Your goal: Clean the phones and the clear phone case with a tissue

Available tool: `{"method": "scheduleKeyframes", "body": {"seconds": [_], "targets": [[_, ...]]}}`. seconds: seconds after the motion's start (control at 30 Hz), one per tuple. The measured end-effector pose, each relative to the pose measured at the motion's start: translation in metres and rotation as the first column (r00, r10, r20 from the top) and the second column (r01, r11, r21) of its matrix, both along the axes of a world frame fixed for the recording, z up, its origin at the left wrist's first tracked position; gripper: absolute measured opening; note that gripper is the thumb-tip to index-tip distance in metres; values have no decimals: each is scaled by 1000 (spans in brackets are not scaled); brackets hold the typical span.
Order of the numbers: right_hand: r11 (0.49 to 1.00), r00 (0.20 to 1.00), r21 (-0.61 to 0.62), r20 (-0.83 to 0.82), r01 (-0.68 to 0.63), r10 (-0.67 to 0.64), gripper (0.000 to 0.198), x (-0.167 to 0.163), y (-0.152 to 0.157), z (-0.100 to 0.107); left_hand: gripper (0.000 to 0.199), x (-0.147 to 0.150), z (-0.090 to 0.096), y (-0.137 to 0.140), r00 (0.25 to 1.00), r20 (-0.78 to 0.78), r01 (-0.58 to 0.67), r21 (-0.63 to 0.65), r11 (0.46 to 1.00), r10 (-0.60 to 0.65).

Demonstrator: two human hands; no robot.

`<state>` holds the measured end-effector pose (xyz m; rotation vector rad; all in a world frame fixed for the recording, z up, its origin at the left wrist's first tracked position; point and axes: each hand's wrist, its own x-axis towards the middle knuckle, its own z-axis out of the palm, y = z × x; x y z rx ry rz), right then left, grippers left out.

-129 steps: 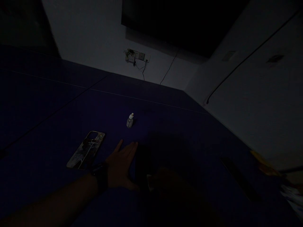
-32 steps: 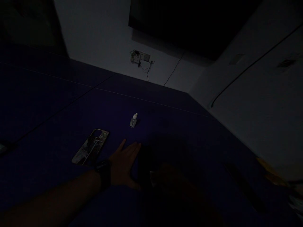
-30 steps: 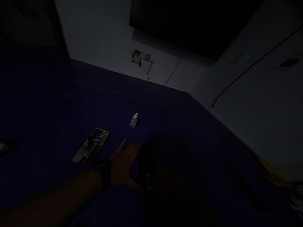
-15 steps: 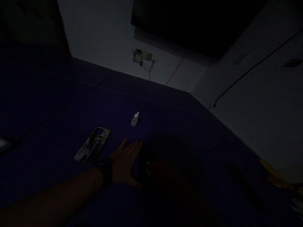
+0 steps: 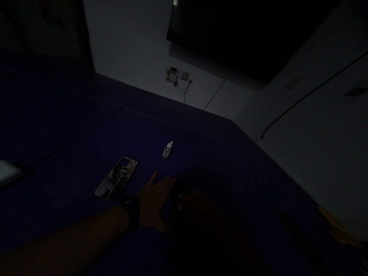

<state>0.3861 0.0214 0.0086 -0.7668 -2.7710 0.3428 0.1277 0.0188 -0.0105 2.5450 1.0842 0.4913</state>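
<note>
In the dim head view my left hand [image 5: 155, 201], with a dark watch [image 5: 131, 211] on the wrist, lies on the dark blue table with its fingers stretched out and thumb apart. Against its inner side is a dark shape that the gloom hides. Close by on the right, my right hand [image 5: 197, 203] is in deep shadow with its fingers closed. A small whitish thing [image 5: 180, 202] shows at its fingertips; its kind is too dark to tell. Beyond the hands stands a small dropper bottle [image 5: 166, 150] with a white top. A patterned phone case [image 5: 116, 179] lies left of my left hand.
A pale box-like object [image 5: 8, 171] sits at the left edge. On the right lies a long dark flat thing [image 5: 299, 234], near something yellowish [image 5: 336, 224]. Behind the table [image 5: 71, 115] are a wall socket strip [image 5: 179, 76], cables and a large dark screen [image 5: 244, 34].
The view has shifted slightly, so everything sits a little lower and mostly farther right. Both hands keep nearly the same pose and place on the table.
</note>
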Motion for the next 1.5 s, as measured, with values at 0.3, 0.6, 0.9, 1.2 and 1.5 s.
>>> {"method": "scheduleKeyframes", "body": {"seconds": [0.3, 0.6, 0.9, 1.2, 1.5], "targets": [[999, 999, -39, 17, -27, 28, 30, -12, -8, -1, 128, 0, 1, -1, 1000, 12, 0, 19, 1000, -1], [999, 1000, -48, 1, -20, 20, 30, -12, -10, -12, 134, 0, 1, 2, 1000, -9, 28, -19, 999, -29], [1000, 1000, -30, 2, -7, 7, 28, -10, -11, -11, 134, 1, 9, -1, 1000, -15, 15, -43, 999, -16], [1000, 1000, -16, 11, 13, -12, 30, 4, -4, -1, 134, 0, 6, 1, 999, -41, 12, -11, 1000, -12], [997, 996, 2, 16, 82, -82, 33, -6, -6, -5, 133, 1, 0, 2, 1000, -13, 11, -22, 1000, -12]]}}
